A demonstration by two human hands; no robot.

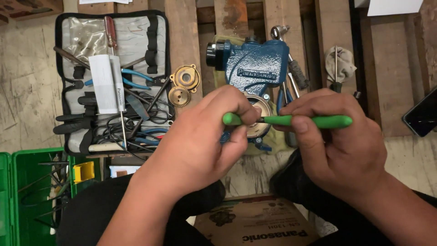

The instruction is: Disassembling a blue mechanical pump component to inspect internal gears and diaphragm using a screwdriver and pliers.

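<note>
My left hand [200, 136] pinches the short green end piece [232, 119] of a slim green-handled tool. My right hand [337, 136] grips the long green handle [318, 121] of the same tool, held level between both hands. A thin dark shaft joins the two green parts. Just behind the hands sits a blue pump body [255, 64] with a round brass-coloured opening [261, 114], partly hidden by my fingers.
An open grey tool roll [114, 82] with pliers and screwdrivers lies at the left. Two brass discs [182, 86] rest beside it. A green toolbox [32, 191] is at lower left, a cardboard box [259, 225] near my knees, a phone [421, 116] at right.
</note>
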